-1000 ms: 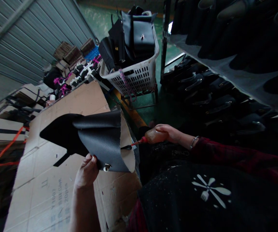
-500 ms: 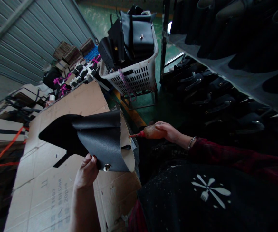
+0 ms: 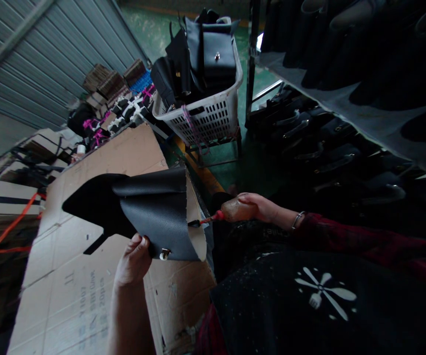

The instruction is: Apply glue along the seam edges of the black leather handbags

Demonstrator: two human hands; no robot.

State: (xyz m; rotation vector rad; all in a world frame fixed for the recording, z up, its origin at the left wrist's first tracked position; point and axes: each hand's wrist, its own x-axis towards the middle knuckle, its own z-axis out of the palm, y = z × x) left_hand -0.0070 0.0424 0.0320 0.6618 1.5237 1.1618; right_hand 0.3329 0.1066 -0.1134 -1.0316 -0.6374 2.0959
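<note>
- Left hand (image 3: 133,261): fingers closed on the lower edge of a black leather bag piece (image 3: 153,217), held raised above the cardboard sheet (image 3: 97,276).
- Right hand (image 3: 259,207): wrapped around a glue bottle (image 3: 235,212), its red nozzle touching the piece's right edge.
- Metal clasp (image 3: 165,254): beside the left fingers.
- White basket (image 3: 205,116): behind, holding black bags.

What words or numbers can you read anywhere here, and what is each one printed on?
"20pcs": on the flattened cardboard sheet, seen rotated, at its near end.
Other lines printed beside it on the cardboard: too dim and blurred to read for sure.
Lettering on the dark clothing near the right hand: upside down and too dim to read.
White flower-like sign on the black apron: a picture, no words.
</note>
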